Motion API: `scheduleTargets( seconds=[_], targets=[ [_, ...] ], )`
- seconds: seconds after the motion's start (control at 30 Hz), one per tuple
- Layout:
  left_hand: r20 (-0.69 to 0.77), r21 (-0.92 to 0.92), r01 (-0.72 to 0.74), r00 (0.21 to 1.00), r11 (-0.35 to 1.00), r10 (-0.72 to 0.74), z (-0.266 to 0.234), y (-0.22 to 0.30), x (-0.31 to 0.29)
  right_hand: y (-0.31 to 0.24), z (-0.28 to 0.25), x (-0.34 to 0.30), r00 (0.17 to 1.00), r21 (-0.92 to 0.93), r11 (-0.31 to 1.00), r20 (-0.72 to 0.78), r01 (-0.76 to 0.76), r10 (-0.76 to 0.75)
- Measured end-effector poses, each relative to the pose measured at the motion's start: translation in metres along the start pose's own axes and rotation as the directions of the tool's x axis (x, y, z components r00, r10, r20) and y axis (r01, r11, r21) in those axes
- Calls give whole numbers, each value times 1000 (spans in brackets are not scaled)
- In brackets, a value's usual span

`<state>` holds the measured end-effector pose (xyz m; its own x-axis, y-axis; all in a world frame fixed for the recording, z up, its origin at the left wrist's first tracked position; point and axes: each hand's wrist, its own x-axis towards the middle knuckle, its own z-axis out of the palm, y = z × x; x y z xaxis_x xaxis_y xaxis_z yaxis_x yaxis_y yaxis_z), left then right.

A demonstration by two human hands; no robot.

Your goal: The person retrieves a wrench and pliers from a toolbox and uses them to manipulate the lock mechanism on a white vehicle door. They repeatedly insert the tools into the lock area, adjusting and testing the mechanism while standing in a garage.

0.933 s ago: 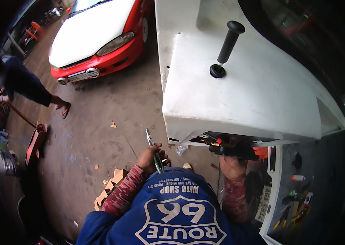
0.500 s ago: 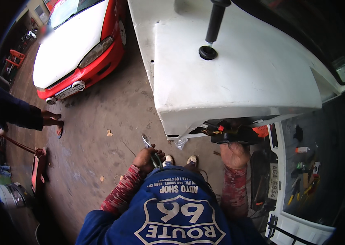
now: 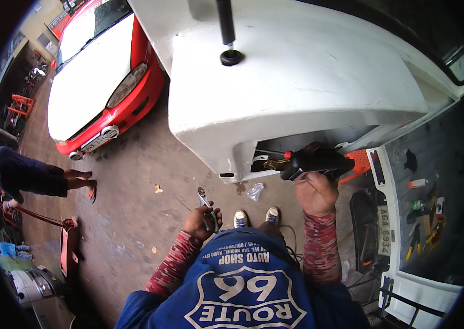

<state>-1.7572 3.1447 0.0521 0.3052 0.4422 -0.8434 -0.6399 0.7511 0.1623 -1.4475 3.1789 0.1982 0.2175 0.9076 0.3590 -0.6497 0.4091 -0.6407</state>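
My left hand [image 3: 201, 221] is closed around the handles of a pair of pliers [image 3: 203, 198], their metal jaws pointing up and away from me. Out to the right, my right hand [image 3: 318, 194] grips a black plastic housing [image 3: 320, 163] from below. Wires and a red part [image 3: 287, 155] show at its left end, in front of a dark opening [image 3: 267, 147] in the corner of a white vehicle body [image 3: 298, 82]. Whether the wires are joined to the housing is too small to tell.
A red and white car [image 3: 92, 82] stands at the far left, with a person [image 3: 34, 174] nearer on that side. Beside them is a red floor jack [image 3: 69, 247]. A white tailgate [image 3: 388, 219] and scattered tools [image 3: 416, 238] lie right. Clear plastic [image 3: 255, 191] rests on the floor.
The black housing has tilted and shifted slightly up in my right hand, showing more of the opening behind it. My left hand still holds the pliers. The view has shifted.
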Motion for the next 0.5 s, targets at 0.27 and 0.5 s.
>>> scheduleTargets(
  seconds=[0.27, 0.5],
  targets=[
    [-57, -22, 7, 998, 1000, -8, -8, -4, -5, 1, 12, 7, 990, 128, 983, -39, -130, 136],
    [-131, -57, -148, 982, 987, 139, -4, -13, -15, -5, -10, -1, 993, -186, 976, -47, -111, 104]
  ],
)
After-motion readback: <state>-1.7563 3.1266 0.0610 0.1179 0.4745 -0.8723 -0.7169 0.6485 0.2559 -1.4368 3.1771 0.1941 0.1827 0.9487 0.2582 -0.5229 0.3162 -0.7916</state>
